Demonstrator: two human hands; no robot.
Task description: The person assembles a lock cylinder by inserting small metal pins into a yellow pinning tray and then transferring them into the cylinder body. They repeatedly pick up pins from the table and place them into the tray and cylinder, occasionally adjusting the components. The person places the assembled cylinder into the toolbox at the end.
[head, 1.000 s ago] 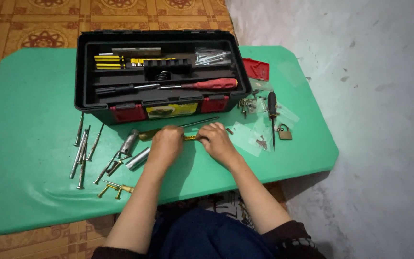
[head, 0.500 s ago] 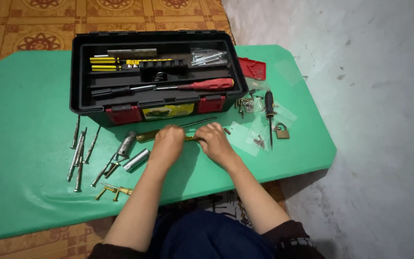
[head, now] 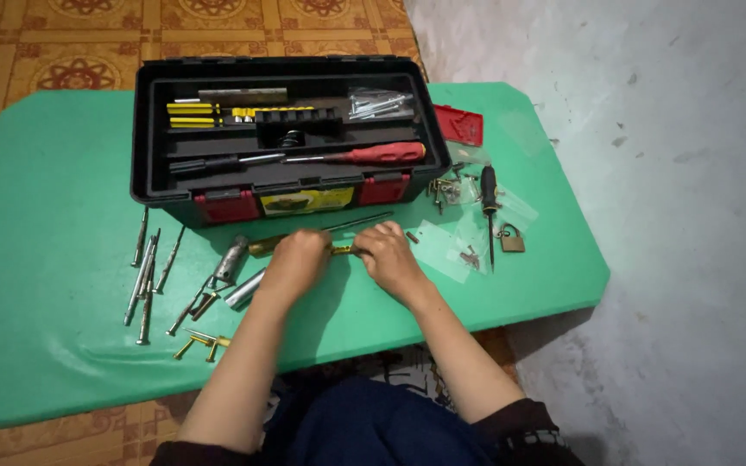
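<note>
My left hand [head: 297, 257] and my right hand [head: 388, 255] meet in front of the open black toolbox [head: 282, 138], both closed on one slim brass-coloured tool [head: 343, 249]. Its brass end [head: 262, 248] sticks out to the left of my left hand, and only a short piece shows between the hands. Inside the toolbox tray lie a red-handled screwdriver [head: 364, 156], a black-handled screwdriver [head: 213, 163] and yellow bits [head: 190, 115]. Everything rests on a green table [head: 53, 164].
Several long bolts and nails [head: 146, 274] lie left of my hands, with metal sockets [head: 231, 259] and small brass hooks [head: 199, 344]. To the right are a black screwdriver [head: 489, 199], a small padlock [head: 511, 240], clear bags of screws [head: 458, 250] and a red lid [head: 459, 125].
Both hands stay together on the brass tool with hardly any shift. The view has drifted slightly, so the toolbox sits a little more to the left.
</note>
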